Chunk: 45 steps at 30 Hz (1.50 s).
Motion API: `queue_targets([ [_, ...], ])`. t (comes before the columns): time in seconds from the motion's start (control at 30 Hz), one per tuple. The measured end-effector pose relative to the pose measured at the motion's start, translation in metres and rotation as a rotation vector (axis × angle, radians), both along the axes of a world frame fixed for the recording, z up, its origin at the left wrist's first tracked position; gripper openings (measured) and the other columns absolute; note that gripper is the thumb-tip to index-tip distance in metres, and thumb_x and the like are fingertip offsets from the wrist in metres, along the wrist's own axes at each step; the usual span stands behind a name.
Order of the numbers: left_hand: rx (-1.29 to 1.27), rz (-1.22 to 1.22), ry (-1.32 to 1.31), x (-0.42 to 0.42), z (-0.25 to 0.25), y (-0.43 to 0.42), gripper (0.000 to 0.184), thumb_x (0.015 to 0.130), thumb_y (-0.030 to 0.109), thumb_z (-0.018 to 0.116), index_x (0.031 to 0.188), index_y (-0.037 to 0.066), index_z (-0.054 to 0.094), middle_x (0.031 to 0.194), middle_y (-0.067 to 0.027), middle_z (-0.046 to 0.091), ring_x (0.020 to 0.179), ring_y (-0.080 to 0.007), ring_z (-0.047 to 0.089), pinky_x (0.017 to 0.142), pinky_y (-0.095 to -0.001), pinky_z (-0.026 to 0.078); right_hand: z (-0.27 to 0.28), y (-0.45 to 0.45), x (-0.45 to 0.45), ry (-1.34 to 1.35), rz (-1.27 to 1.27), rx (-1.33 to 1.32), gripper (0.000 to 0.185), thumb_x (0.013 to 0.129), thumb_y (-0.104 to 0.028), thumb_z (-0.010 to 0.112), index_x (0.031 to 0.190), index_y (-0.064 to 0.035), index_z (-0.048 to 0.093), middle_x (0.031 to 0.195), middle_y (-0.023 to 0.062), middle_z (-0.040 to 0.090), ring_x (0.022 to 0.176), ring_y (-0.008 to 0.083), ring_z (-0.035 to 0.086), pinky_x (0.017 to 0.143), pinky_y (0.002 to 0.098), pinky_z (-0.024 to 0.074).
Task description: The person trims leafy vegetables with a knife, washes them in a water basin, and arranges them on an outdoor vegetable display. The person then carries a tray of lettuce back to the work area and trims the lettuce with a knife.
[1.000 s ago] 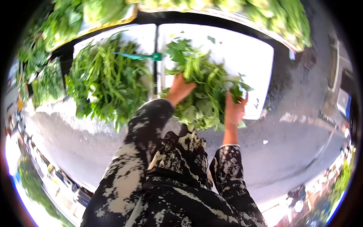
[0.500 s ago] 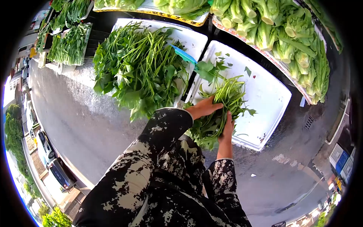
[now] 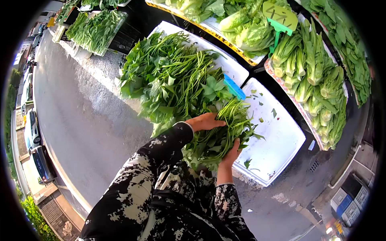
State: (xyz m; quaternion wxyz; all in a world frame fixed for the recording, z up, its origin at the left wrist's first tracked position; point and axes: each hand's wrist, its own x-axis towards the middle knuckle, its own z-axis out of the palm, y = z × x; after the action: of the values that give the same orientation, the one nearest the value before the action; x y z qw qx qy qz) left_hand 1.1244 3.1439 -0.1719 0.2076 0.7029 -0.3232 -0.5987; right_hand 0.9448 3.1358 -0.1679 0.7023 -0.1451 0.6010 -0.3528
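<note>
My left hand (image 3: 207,121) grips a bunch of leafy greens (image 3: 234,115) from the left, its fingers laid over the long green stems. From the lower right, my right hand (image 3: 230,156) cups the same bunch, thumb up along its side. The leaves hang below my hands, near my body. A big heap of the same greens (image 3: 161,76), with broad pointed leaves, lies just beyond my left hand. To the right of the bunch is a white foam lid or tray (image 3: 277,136) with a few loose leaf bits.
A blue plastic tag (image 3: 234,87) stands between the heap and the white surface. Lettuce (image 3: 251,34) and stacked stem lettuce (image 3: 309,76) fill trays at the back, with a green price sign (image 3: 280,18). More greens (image 3: 94,32) sit at far left. Parked cars (image 3: 40,164) line the road.
The bunch and both my hands have shifted left, closer to the heap and partly off the white surface. My view has turned, bringing the green price sign into sight.
</note>
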Motion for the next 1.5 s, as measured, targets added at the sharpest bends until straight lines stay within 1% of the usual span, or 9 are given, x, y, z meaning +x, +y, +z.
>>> queue_targets([
  [0.1, -0.034, -0.105, -0.241, 0.019, -0.017, -0.020, 0.060, 0.076, 0.046, 0.057, 0.115, 0.001, 0.047, 0.104, -0.0216, 0.057, 0.097, -0.0345, 0.054, 0.082, -0.0381, 0.042, -0.061, -0.014, 0.011, 0.570, 0.190, -0.093, 0.059, 0.083, -0.030, 0.056, 0.130, -0.0052, 0.029, 0.119, 0.0121, 0.045, 0.097, 0.0230, 0.050, 0.081, 0.0356, 0.0442],
  [0.17, 0.011, -0.070, -0.324, 0.016, -0.012, -0.017, 0.070, 0.072, 0.053, 0.057, 0.118, 0.001, 0.044, 0.104, -0.0218, 0.056, 0.098, -0.0334, 0.054, 0.082, -0.0400, 0.042, -0.111, -0.014, -0.008, 0.318, 0.223, -0.321, 0.062, 0.082, -0.035, 0.056, 0.130, -0.0060, 0.030, 0.121, 0.0133, 0.044, 0.103, 0.0255, 0.048, 0.084, 0.0385, 0.0412],
  [0.37, 0.053, -0.111, -0.522, 0.004, 0.024, 0.011, 0.075, 0.071, 0.052, 0.058, 0.124, 0.004, 0.038, 0.116, -0.0186, 0.047, 0.106, -0.0329, 0.048, 0.089, -0.0407, 0.039, -0.028, -0.033, 0.003, 0.761, 0.429, 0.159, 0.070, 0.081, -0.043, 0.054, 0.135, -0.0126, 0.022, 0.135, 0.0188, 0.022, 0.113, 0.0365, 0.039, 0.088, 0.0470, 0.0390],
  [0.5, -0.116, -0.095, -0.643, 0.012, 0.050, 0.053, 0.068, 0.072, 0.046, 0.058, 0.124, 0.006, 0.039, 0.128, -0.0148, 0.037, 0.117, -0.0300, 0.038, 0.097, -0.0417, 0.030, -0.010, -0.027, -0.007, 0.824, 0.299, 0.093, 0.078, 0.079, -0.046, 0.054, 0.137, -0.0101, 0.015, 0.137, 0.0231, 0.016, 0.119, 0.0383, 0.032, 0.092, 0.0480, 0.0350],
  [0.87, -0.422, 0.110, -0.480, 0.092, 0.082, 0.181, 0.044, 0.073, 0.025, 0.063, 0.110, 0.004, 0.051, 0.108, -0.0170, 0.052, 0.099, -0.0327, 0.051, 0.084, -0.0368, 0.042, -0.012, 0.028, -0.014, 0.978, 0.298, -0.223, 0.063, 0.076, -0.032, 0.060, 0.124, 0.0018, 0.037, 0.124, 0.0226, 0.040, 0.113, 0.0359, 0.040, 0.094, 0.0419, 0.0345],
  [1.0, -0.444, 0.124, -0.485, 0.127, 0.079, 0.231, 0.039, 0.073, 0.022, 0.064, 0.106, 0.003, 0.054, 0.104, -0.0167, 0.056, 0.096, -0.0317, 0.054, 0.082, -0.0360, 0.044, 0.009, 0.062, 0.008, 0.819, 0.226, -0.267, 0.039, 0.076, -0.016, 0.059, 0.111, 0.0012, 0.049, 0.095, 0.0035, 0.054, 0.089, 0.0154, 0.051, 0.078, 0.0259, 0.0388],
  [1.23, -0.265, 0.309, -0.335, 0.169, 0.042, 0.312, 0.038, 0.071, 0.020, 0.067, 0.103, 0.002, 0.056, 0.096, -0.0136, 0.060, 0.085, -0.0251, 0.060, 0.074, -0.0329, 0.048, 0.066, -0.011, 0.065, 0.539, 0.200, -0.539, 0.024, 0.081, -0.014, 0.059, 0.102, -0.0039, 0.056, 0.083, 0.0025, 0.059, 0.071, 0.0085, 0.057, 0.055, 0.0219, 0.0417],
  [1.37, -0.162, 0.375, -0.401, 0.156, 0.022, 0.344, 0.035, 0.071, 0.019, 0.066, 0.100, 0.002, 0.057, 0.090, -0.0120, 0.063, 0.081, -0.0225, 0.062, 0.071, -0.0300, 0.049, 0.095, -0.105, 0.114, 0.781, 0.275, -0.894, 0.028, 0.080, -0.022, 0.058, 0.099, -0.0017, 0.057, 0.089, 0.0124, 0.063, 0.083, 0.0208, 0.061, 0.074, 0.0286, 0.0461],
  [1.5, -0.042, 0.356, -0.470, 0.124, 0.014, 0.363, 0.031, 0.070, 0.020, 0.064, 0.096, 0.003, 0.060, 0.087, -0.0130, 0.064, 0.080, -0.0230, 0.062, 0.070, -0.0307, 0.049, 0.117, -0.182, 0.158, 1.208, 0.326, -0.974, 0.034, 0.077, -0.023, 0.059, 0.104, -0.0038, 0.053, 0.100, 0.0138, 0.057, 0.087, 0.0285, 0.057, 0.074, 0.0357, 0.0465],
])
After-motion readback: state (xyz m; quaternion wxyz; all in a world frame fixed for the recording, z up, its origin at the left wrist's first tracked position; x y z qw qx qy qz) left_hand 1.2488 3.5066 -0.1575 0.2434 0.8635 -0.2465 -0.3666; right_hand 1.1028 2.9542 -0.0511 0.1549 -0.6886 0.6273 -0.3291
